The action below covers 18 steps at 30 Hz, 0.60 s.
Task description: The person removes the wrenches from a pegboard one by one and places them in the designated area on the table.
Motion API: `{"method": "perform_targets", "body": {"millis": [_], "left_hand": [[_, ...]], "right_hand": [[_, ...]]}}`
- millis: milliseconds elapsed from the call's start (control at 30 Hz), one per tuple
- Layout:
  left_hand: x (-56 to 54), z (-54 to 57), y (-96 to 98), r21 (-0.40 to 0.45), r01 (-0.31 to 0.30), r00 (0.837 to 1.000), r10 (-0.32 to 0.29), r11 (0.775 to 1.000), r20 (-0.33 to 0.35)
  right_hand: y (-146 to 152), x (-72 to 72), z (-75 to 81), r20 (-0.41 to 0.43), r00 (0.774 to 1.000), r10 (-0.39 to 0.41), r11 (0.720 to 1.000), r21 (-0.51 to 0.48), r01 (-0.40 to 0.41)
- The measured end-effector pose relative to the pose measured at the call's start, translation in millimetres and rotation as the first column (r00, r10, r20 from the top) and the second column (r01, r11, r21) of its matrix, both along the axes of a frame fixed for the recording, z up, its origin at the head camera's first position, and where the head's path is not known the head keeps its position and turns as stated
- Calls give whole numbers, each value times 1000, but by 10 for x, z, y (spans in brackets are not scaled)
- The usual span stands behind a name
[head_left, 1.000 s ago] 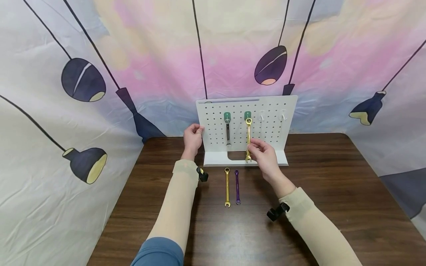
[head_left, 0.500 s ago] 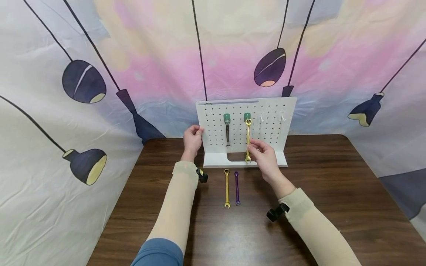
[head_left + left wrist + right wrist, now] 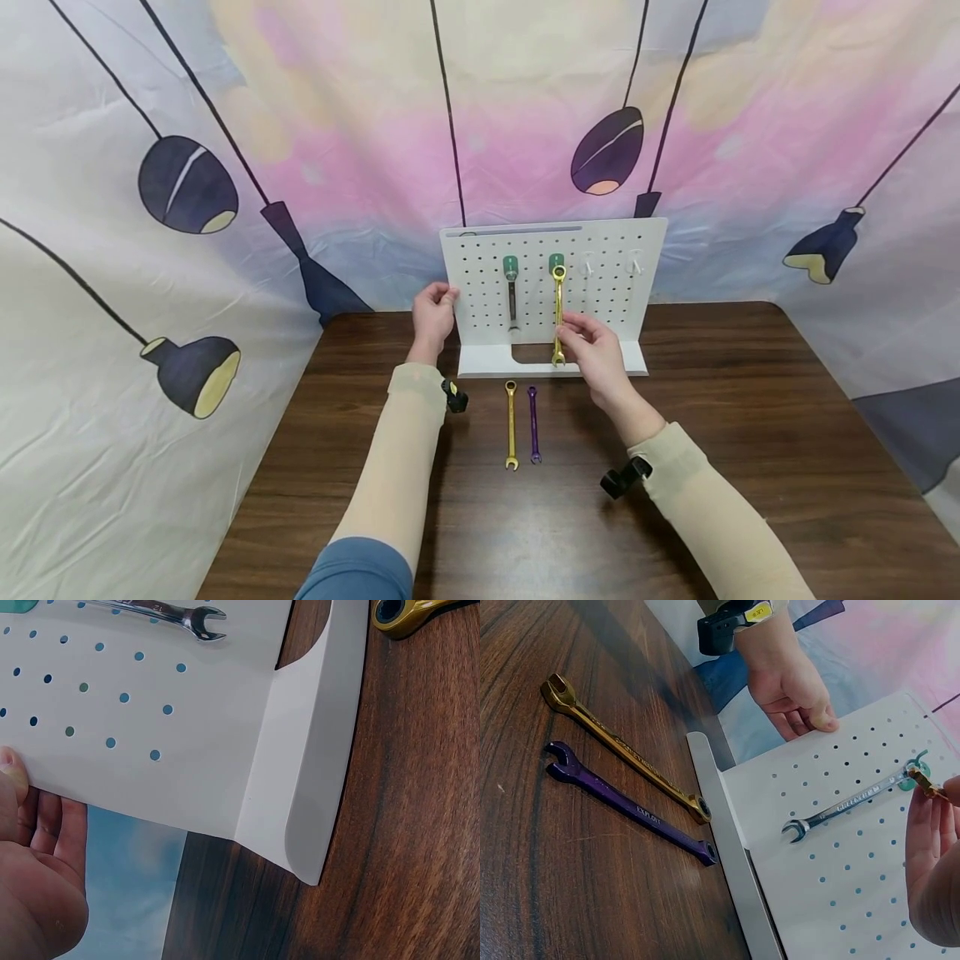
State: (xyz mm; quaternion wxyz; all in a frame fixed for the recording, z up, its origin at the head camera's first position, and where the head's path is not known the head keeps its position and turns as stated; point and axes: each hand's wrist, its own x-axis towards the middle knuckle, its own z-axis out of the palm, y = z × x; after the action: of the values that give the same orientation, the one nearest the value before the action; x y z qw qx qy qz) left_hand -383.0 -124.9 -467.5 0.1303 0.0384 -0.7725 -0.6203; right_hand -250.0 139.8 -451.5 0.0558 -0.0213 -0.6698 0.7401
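Wood-grain tabletop (image 3: 480, 542), white pegboard (image 3: 491, 357) set on it; hanging of gold combination wrench (image 3: 558, 315) apparently in hand.
Nearest, second gold wrench (image 3: 512, 427) and purple wrench (image 3: 534, 427) are laid side by side. Gold combination wrench is pinched upright by right hand (image 3: 600, 358), angled in from the right, ring end at green hook (image 3: 557, 260); seating can't be told. Ring should probably be settled before release. Pegboard's left edge is pinched by left hand (image 3: 432, 317), arm extended forward. Chrome wrench (image 3: 512, 302) is hung alongside; lamp-print backdrop (image 3: 360, 125) behind.
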Motion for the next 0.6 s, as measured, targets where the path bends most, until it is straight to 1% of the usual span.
{"method": "perform_targets", "body": {"millis": [167, 400, 600], "left_hand": [[4, 11, 1, 1, 0, 1000, 0, 1000, -3], [-4, 9, 1, 11, -3, 1000, 3, 1000, -11], [-4, -1, -8, 7, 6, 1000, -6, 1000, -1]], "right_hand": [[-1, -11, 0, 4, 1000, -2, 1000, -6, 2], [7, -13, 13, -3, 1000, 1, 1000, 14, -1], [2, 5, 8, -1, 1000, 7, 1000, -6, -7]]}}
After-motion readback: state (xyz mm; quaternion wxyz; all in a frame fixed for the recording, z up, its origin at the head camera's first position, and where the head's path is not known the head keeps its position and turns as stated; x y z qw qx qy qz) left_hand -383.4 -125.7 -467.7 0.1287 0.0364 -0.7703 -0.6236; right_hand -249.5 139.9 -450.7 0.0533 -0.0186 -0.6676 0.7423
